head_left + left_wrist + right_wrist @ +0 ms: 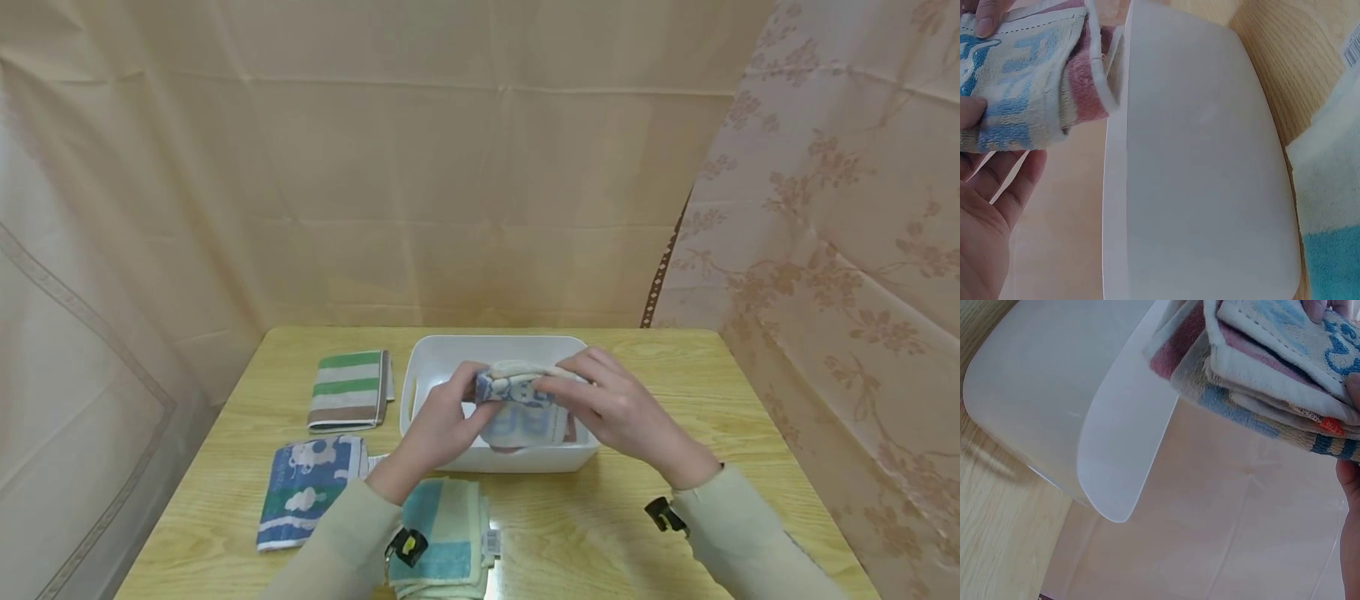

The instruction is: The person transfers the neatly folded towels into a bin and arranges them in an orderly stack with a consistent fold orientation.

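Note:
Above the white plastic bin (495,460), both hands hold a folded towel with blue patterns, pale cloth and a dull red part (525,423). My left hand (442,423) pinches its left end, thumb on the near side and fingers underneath. At the other end, my right hand (618,410) grips the top and right edge. In the right wrist view, the towel (1260,375) shows several stacked layers and a small orange-red tag. Whether it is one towel or more, I cannot tell. The bin's inside is mostly hidden behind the hands and cloth.
Left of the bin lies a folded green, grey and brown striped towel (347,390). Nearer sits a blue towel with white figures (309,487). A teal and cream towel (442,525) lies in front of the bin, partly behind the left sleeve. Curtains (465,167) surround the wooden table (675,533).

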The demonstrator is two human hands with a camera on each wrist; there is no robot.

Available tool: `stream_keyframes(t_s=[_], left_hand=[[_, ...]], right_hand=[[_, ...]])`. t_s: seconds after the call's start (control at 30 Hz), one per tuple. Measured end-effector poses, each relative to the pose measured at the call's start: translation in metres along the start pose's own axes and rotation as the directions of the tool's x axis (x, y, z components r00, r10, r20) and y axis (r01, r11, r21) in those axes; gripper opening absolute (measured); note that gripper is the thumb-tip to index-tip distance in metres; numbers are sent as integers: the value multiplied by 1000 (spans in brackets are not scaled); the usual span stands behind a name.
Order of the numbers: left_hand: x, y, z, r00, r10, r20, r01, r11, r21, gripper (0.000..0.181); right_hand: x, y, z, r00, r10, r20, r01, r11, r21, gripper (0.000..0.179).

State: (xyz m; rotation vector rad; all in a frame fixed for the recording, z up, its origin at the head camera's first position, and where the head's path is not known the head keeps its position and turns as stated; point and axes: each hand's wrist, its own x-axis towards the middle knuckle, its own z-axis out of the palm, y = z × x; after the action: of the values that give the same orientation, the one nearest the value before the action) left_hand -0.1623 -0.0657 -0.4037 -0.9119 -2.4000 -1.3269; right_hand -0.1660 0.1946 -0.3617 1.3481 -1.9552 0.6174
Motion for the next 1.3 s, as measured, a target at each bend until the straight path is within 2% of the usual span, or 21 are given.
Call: stream_keyframes(t_s=[0.13, 0.3, 0.43, 0.6, 0.73, 0.9, 0.97, 1.03, 1.13, 1.23, 1.3], left_hand=[[0, 0, 0, 999, -24, -27, 22, 998, -51, 32], [0, 4, -1, 994, -104, -37, 99, 987, -130, 29], [1, 6, -3, 985, -168, -47, 156, 968, -197, 27], [2, 8, -5, 976, -204, -72, 178, 948, -265, 26], [3, 8, -6, 965, -251, -81, 215, 926, -312, 27], [3, 7, -9, 952, -293, -93, 239, 895, -375, 27], [4, 7, -11, 949, -299, -98, 238, 885, -399, 27], [4, 8, -12, 945, -310, -103, 243, 879, -411, 28], [4, 8, -13, 938, -328, -111, 250, 865, -436, 29], [5, 7, -14, 931, -346, -117, 258, 849, -460, 30], [5, 7, -14, 926, -357, -120, 262, 839, -476, 30]], right_hand=[[0, 0, 1, 1000, 18, -10, -18, 1000, 17, 27], [-2, 0, 3, 999, 39, -18, -38, 999, 32, 27], [-3, 0, 4, 998, 52, -20, -51, 998, 46, 30], [-6, 1, 5, 997, 78, -29, -75, 993, 92, 35], [-9, 2, 6, 993, 112, -30, -108, 986, 128, 42], [-15, 3, 6, 983, 180, 23, -182, 973, 142, 54], [-18, 3, 4, 971, 228, 72, -237, 961, 141, 58], [-20, 1, 2, 949, 286, 132, -304, 942, 144, 63], [-23, -1, -1, 897, 385, 218, -418, 899, 130, 76], [-26, -4, -1, 848, 457, 269, -499, 859, 114, 85], [-27, -5, 1, 839, 467, 277, -512, 851, 115, 86]])
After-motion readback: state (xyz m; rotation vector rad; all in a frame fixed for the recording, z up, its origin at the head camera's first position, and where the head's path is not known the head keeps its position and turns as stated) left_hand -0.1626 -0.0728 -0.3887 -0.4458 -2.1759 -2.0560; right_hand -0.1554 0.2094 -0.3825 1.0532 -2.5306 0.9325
